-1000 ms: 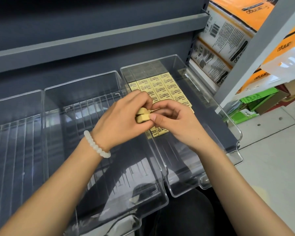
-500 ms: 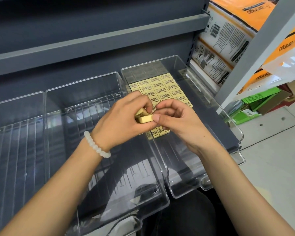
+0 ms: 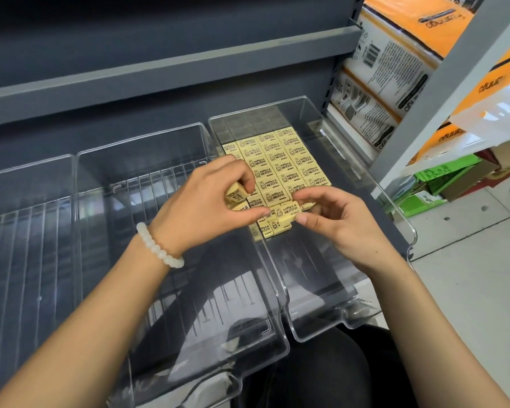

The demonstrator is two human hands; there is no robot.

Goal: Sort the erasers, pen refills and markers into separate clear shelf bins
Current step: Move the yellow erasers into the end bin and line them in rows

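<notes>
Left hand [image 3: 206, 207] grips a small stack of yellow erasers [image 3: 236, 198]; right hand [image 3: 333, 219] pinches one eraser [image 3: 287, 212] above the rows in the right clear bin [image 3: 330, 304].

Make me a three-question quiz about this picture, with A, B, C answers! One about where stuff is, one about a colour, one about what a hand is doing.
1. Which clear bin holds the erasers?
A. the leftmost one
B. the middle one
C. the rightmost one

2. What colour are the erasers?
A. pale yellow
B. blue
C. pink

3. What is the right hand doing?
A. lying flat and empty
B. pinching one eraser
C. holding a marker

Answers:
1. C, the rows lie in the rightmost bin.
2. A, every eraser is pale yellow with dark print.
3. B, thumb and fingers pinch an eraser at the front row.
</notes>
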